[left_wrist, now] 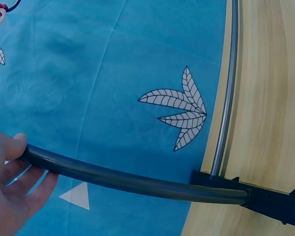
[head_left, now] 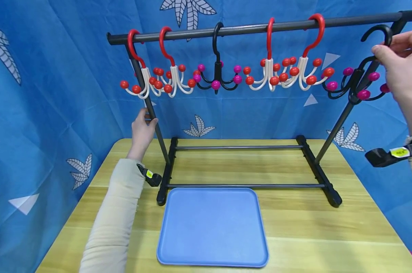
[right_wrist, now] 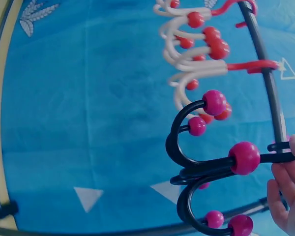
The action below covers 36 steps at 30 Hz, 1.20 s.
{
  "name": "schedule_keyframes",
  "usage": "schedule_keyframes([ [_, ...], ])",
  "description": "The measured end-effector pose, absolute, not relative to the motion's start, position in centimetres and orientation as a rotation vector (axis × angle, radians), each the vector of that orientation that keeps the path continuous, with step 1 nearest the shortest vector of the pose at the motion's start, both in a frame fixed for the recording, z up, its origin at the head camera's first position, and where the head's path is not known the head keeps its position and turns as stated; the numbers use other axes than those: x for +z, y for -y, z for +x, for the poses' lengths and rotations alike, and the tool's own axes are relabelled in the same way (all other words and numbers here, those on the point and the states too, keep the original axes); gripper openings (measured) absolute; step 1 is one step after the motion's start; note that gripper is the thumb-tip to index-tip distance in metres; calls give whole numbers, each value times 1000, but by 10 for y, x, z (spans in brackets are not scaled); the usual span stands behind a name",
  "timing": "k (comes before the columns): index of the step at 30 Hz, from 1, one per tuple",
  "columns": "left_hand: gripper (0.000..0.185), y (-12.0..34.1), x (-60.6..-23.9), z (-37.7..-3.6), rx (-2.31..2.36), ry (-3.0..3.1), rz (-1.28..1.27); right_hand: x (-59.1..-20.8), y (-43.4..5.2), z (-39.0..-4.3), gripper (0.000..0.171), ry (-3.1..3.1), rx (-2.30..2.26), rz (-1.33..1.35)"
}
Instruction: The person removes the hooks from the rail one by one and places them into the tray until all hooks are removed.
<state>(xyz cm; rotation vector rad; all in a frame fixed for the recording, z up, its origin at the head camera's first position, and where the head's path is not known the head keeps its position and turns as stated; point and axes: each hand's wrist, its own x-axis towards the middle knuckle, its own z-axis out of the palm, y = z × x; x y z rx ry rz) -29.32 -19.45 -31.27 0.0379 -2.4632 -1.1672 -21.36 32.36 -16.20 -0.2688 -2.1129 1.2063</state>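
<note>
At the upper right of the head view, my right hand (head_left: 405,60) pinches a black multi-arm hook hanger (head_left: 356,81) with pink ball tips by its curved hook. The hook's open curve is just below the right end of the rack's top rail (head_left: 247,29); in the right wrist view the hanger (right_wrist: 206,169) overlaps the rail (right_wrist: 268,83). My left hand (head_left: 143,131) grips the rack's slanted left post (head_left: 161,140), thumb on one side and fingers on the other, as the left wrist view also shows.
On the rail hang two white hangers with red hooks (head_left: 174,79) at left, a black one (head_left: 217,74) mid-rail, and two more white ones (head_left: 269,72) toward the right. A blue tray (head_left: 213,227) lies on the wooden table (head_left: 312,239) before the rack's base (head_left: 247,185).
</note>
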Motion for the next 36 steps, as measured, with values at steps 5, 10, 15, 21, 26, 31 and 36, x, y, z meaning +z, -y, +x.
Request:
schedule_keyframes([
  [5, 31, 196, -310, -292, -1164, 2472, 30, -180, -312, -211, 15, 2085, 1207, -294],
  [10, 30, 196, -309, -292, -1175, 2459, 26, -203, -307, -211, 28, 2052, 1219, -353],
  [15, 31, 194, -308, -291, -1178, 2466, 27, -229, -304, -208, 33, 2087, 1237, -358],
  [21, 30, 194, -309, -291, -1185, 2467, 41, -260, -293, -205, 29, 2181, 1188, -298],
  [26, 29, 195, -311, -294, -1173, 2461, 41, -283, -275, -198, 35, 2271, 1101, -221],
  [31, 31, 195, -313, -293, -1179, 2452, 47, -306, -255, -190, 37, 2335, 1067, -124],
  [36, 31, 195, -314, -293, -1178, 2446, 34, -327, -238, -185, 30, 2348, 1033, -29],
])
